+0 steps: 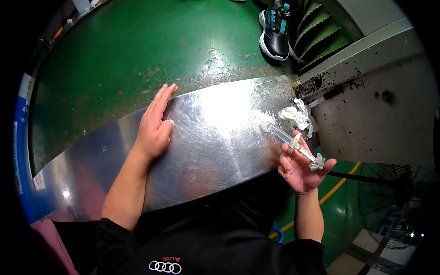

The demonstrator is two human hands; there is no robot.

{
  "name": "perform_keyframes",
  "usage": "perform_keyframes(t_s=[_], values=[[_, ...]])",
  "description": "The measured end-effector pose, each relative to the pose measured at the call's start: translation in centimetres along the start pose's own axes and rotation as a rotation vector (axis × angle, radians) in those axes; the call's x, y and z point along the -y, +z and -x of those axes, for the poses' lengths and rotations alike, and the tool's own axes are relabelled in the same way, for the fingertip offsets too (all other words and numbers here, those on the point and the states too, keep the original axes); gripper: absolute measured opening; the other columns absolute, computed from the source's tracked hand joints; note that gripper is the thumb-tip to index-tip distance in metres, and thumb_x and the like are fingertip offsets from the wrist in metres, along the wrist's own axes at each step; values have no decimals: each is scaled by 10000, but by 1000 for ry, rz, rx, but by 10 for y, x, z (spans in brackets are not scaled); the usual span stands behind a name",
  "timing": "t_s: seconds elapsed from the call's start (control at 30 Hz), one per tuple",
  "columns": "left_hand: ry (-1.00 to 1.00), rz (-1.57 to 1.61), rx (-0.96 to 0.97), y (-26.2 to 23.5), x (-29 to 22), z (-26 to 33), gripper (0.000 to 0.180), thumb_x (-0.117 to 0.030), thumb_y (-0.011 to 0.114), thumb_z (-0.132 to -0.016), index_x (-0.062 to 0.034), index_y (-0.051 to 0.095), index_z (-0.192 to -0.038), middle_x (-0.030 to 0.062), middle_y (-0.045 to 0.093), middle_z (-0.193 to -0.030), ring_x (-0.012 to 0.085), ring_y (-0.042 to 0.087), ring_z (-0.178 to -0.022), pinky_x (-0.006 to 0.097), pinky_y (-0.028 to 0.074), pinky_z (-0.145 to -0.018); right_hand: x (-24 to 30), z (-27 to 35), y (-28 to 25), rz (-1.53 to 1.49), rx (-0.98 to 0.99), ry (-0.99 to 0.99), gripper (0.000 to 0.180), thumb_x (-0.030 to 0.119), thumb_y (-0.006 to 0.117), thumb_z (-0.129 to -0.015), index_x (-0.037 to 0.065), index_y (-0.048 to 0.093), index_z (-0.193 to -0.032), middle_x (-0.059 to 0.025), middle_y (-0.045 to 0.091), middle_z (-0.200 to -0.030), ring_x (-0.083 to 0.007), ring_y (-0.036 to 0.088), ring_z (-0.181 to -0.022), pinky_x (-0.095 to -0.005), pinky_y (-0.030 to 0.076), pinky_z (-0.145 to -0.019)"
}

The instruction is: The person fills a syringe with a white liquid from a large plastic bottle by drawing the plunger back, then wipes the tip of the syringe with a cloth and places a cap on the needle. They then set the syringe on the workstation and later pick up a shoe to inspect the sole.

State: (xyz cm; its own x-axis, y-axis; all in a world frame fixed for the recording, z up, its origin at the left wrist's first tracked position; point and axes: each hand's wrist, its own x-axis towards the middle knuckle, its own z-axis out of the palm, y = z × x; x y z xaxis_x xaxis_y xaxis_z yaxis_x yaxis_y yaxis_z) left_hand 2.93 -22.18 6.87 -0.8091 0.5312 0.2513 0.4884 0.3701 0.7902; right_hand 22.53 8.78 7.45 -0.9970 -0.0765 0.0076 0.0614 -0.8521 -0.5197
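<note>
My right hand holds a clear syringe at the right of the metal bench top. Its fingers curl around the finger flanges, and the thumb stands out beside the plunger's end. Pale, lumpy wrapping covers both the flanges and that end. The syringe points to the far left, its tip close to a whitish smear on the metal. My left hand rests at the bench's far edge, fingers stretched out and holding nothing.
Crumpled white tissue lies beyond the syringe. Next to it, a black-handled tool leans by a stained grey panel. A black shoe stands on the green floor. At the lower right is a fan.
</note>
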Motion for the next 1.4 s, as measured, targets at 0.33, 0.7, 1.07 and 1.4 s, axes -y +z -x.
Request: perform_keyframes(t_s=[0.33, 0.7, 1.07, 1.4], values=[[-26, -7, -32, 1, -5, 1, 546, -73, 478, -769, -17, 401, -1307, 176, 440, -1331, 323, 288, -1327, 387, 234, -1080, -7, 9, -10, -64, -14, -48, 1030, 692, 612, -679, 116, 184, -1417, -163, 418, -1251, -194, 460, -821, -321, 400, -703], [-39, -60, -19, -1, -8, 2, 316, -127, 518, -834, -32, 548, -1133, 163, 457, -1324, 329, 312, -1317, 390, 271, -1050, -5, 35, 0, 436, -103, 38, 1246, 510, 849, -479, 74, 146, -1411, -207, 415, -1268, -252, 544, -921, -327, 457, -746], [-47, -29, -17, 0, -3, 2, 151, -115, 504, -850, -15, 602, -794, 175, 499, -1273, 359, 306, -1311, 423, 271, -1037, 7, -3, 55, 1772, 294, 179, 1046, 321, 857, -532, 27, 276, -1350, -175, 408, -1205, -323, 491, -1037, -341, 434, -857], [-26, -70, -43, -4, -3, 3, 98, -106, 576, -809, -15, 592, -775, 147, 540, -1219, 359, 361, -1276, 418, 318, -1010, 6, -5, 73, 1782, 286, 269, 1016, 314, 841, -547, 31, 279, -1346, -186, 420, -1200, -361, 485, -1050, -365, 440, -859]])
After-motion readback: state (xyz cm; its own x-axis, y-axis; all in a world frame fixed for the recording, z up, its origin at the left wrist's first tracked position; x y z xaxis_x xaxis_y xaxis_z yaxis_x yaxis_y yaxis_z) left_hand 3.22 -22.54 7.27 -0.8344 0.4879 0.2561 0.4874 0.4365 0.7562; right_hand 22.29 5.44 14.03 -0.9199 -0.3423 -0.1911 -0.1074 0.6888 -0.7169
